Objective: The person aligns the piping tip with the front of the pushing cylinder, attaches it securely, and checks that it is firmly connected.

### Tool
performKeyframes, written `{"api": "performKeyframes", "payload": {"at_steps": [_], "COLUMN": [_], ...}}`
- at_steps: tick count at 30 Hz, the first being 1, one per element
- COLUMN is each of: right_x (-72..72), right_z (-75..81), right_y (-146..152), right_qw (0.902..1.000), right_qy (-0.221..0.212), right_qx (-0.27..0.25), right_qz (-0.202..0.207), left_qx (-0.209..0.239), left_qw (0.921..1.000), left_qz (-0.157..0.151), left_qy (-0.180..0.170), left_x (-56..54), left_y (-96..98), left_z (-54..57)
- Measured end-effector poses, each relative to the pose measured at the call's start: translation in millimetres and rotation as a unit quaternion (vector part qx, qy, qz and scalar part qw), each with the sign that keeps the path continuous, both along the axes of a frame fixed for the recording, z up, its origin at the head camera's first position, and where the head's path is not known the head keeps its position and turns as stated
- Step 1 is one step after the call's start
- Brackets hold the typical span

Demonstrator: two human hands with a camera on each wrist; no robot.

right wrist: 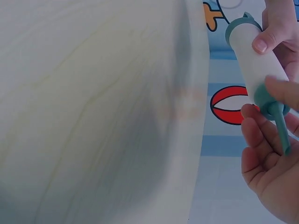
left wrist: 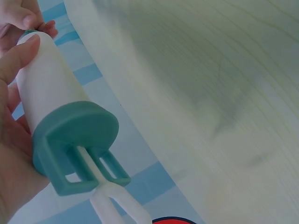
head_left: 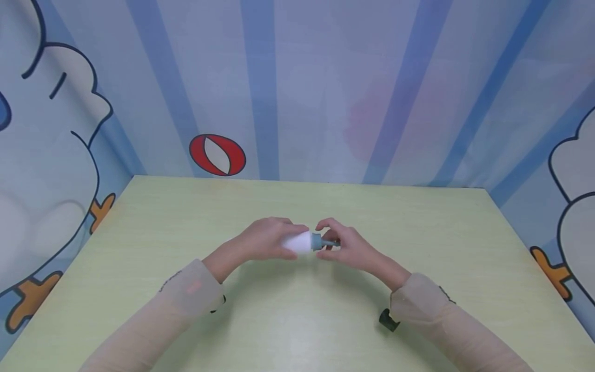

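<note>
Held level over the table is a large white syringe [head_left: 299,243] with teal ends. My left hand [head_left: 265,240] grips its white barrel [left wrist: 51,79], thumb along the side. In the left wrist view, the back end has a teal flange [left wrist: 88,126] with two finger loops, and a white forked plunger handle [left wrist: 110,193] runs out of it past the frame edge. My right hand [head_left: 351,248] has thumb and fingertips curled round the teal collar [right wrist: 264,95] at the front end. From there a narrow teal nozzle [right wrist: 281,128] points toward the right palm.
A pale green wood-grain table [head_left: 297,330] spreads under both hands. Behind it rises a blue striped backdrop [head_left: 311,77] with a red and white oval [head_left: 200,150] and cartoon figures at both sides. A dark clip-like piece [head_left: 388,320] shows by the right sleeve cuff.
</note>
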State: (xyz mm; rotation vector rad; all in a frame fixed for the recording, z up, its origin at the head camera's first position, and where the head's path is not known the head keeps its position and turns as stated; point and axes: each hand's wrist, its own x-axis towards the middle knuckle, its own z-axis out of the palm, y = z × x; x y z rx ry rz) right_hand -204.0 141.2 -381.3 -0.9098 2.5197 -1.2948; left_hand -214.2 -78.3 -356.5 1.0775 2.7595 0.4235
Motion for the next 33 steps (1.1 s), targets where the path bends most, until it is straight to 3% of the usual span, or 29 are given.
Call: {"api": "performKeyframes", "payload": {"at_steps": [9,18,27,33], "right_x": [-3.6,-5.6,-3.7,-1.7], "right_z": [-7.6,-6.5,-5.1,-5.6], "right_y": [2.0,4.5,3.4,1.0], "right_qw": [0.9998,0.9978,0.9991,0.9984], "right_qy": [-0.001,-0.053,0.022,0.024], "right_qx": [-0.001,-0.003,-0.012,-0.028], "right_qz": [-0.019,-0.04,-0.034,-0.043], "left_qx": [0.003,0.004,0.006,0.011], "left_qw": [0.9999,0.9998,0.9999,0.9999], "left_qz": [-0.008,-0.012,0.013,0.001], "left_qy": [0.008,0.017,0.006,0.01], "left_x": [1.0,2.7,1.9,1.9], "left_y": [-0.1,0.3,1.3,1.8], "left_z": [1.3,2.4,2.7,0.8]}}
